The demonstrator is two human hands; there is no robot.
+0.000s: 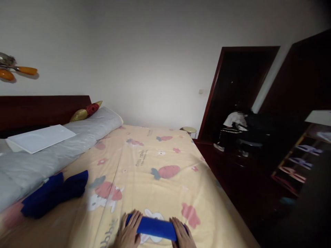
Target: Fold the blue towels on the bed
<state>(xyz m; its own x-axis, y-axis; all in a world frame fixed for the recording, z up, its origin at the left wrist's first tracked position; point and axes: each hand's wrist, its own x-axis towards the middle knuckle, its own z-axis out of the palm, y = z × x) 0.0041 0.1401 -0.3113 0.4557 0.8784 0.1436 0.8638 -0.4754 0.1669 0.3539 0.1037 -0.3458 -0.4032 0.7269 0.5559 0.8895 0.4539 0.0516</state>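
A folded blue cloth (156, 228) lies as a flat strip on the patterned yellow bedsheet (144, 155), at the bottom centre of the head view. My left hand (131, 230) is closed over the strip's left end, fingers together on top. At the right end, my right hand (181, 234) grips it in the same way. Both thumbs are mostly hidden. Another dark blue cloth (55, 194) lies crumpled on the bed at the left, away from both hands.
Grey pillows (95, 127) line the left side, with a white box (41, 137) on top. A round stool (189, 130) stands beyond the bed. A person (234, 124) sits bent over near the dark doorway. Shoes sit on a rack (294, 151) at the right.
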